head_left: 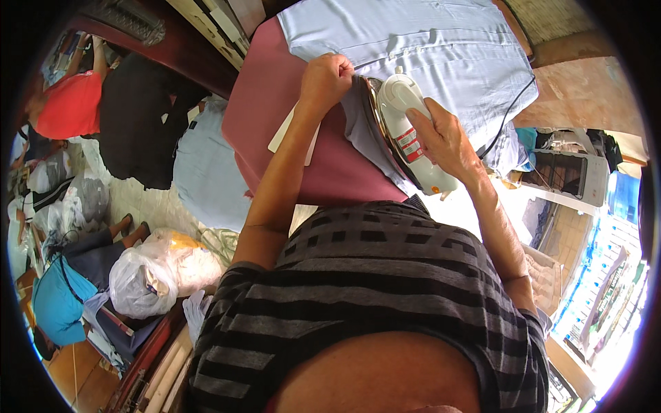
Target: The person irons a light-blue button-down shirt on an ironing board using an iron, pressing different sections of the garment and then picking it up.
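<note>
A light blue shirt [454, 62] lies spread over the maroon-covered ironing board [265, 103]. My right hand [444, 138] is wrapped around the handle of a white iron [398, 93]. The iron rests on the near left part of the shirt, its metal soleplate edge facing left. At the shirt's left edge, my left hand [326, 81] is closed, fingers curled in a pinch on the cloth. The pinched fabric itself is mostly hidden by the fingers. A flat white piece [282, 134] lies on the board, partly under my left forearm.
A dark cord [508, 113] curves over the shirt's right side. Black clothing [141, 117] and a pale blue garment [210, 165] hang at left. Below them sit stuffed plastic bags [148, 272]. A person in red [69, 107] is at far left. A white appliance [568, 175] stands at right.
</note>
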The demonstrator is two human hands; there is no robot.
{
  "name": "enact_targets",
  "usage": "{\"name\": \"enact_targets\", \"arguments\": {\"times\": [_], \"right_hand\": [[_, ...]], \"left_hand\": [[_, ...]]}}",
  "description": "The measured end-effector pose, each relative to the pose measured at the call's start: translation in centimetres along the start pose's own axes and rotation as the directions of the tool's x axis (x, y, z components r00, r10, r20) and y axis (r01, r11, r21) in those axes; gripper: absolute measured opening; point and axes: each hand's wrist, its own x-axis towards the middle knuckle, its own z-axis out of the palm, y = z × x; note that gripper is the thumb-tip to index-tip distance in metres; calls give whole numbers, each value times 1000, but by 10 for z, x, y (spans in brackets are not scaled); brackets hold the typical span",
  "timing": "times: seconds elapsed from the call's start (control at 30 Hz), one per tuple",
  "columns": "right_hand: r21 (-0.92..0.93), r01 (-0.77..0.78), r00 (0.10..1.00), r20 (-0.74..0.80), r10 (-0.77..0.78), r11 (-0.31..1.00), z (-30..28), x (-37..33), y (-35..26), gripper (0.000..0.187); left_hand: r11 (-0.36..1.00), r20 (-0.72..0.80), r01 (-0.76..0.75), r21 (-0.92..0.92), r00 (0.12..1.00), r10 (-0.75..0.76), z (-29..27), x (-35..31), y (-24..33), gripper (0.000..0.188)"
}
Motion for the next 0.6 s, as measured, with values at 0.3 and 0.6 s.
{"name": "enact_targets", "arguments": {"times": [0.3,0.6], "right_hand": [[93,0,999,-36,3,996,7,11,12,37],[105,-82,996,-19,85,991,6,14,7,38]], "left_hand": [[1000,-146,10,0,989,-10,-28,-33,33,6],[986,-119,-84,147,988,102,-10,-86,45,27]]}}
